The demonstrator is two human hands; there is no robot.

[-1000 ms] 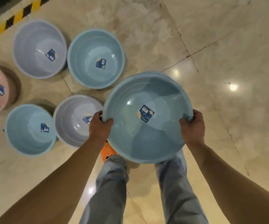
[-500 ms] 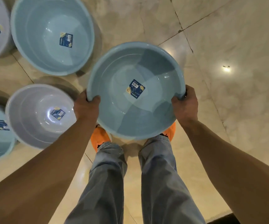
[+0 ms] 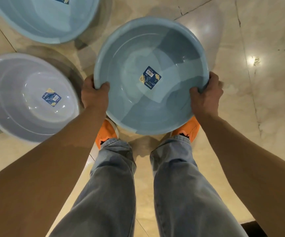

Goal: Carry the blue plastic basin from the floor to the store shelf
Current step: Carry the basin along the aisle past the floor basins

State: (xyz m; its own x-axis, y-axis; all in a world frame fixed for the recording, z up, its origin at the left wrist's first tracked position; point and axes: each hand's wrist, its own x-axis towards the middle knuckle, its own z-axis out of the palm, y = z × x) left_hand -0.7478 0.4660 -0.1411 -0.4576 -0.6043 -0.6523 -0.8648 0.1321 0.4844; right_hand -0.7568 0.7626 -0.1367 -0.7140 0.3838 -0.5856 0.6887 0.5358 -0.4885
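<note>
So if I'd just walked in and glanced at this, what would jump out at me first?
Most likely the big blue basin in the middle, gripped by its rim with the left hand and the right hand on opposite sides, a dark blue label stuck on its bottom. Below it, bright orange shoes peek out above jeans. To the left, a pale grey basin sits on the shiny marble floor.

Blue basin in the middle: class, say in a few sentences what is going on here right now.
A person holds the blue basin off the floor, above their orange shoes. The left hand and the right hand each grip opposite sides of its rim. The basin is empty apart from a label on its bottom. A pale grey basin and another blue basin sit on the floor to the left. No shelf is in view.
</note>
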